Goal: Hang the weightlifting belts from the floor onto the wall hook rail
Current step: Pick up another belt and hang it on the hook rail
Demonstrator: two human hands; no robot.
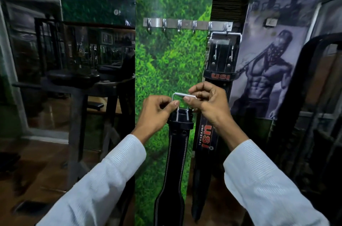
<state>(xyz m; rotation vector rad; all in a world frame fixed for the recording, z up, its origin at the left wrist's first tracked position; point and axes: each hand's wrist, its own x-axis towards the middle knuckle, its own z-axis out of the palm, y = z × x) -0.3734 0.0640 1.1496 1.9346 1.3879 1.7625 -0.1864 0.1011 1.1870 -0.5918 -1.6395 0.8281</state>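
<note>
A metal hook rail (187, 24) with several hooks is fixed on the green grass-print wall panel. One black USI belt (221, 59) hangs from the rail's right end by its buckle. A second black belt (174, 166) hangs down in front of me, well below the rail. My left hand (157, 112) pinches the left side of its silver buckle. My right hand (209, 104) grips the buckle's top bar.
A mirror (83, 55) and a black gym bench (74, 77) stand at the left. At the right are a wall poster (268, 70) and a dark machine frame (314, 96). The wooden floor (27, 179) lies below left.
</note>
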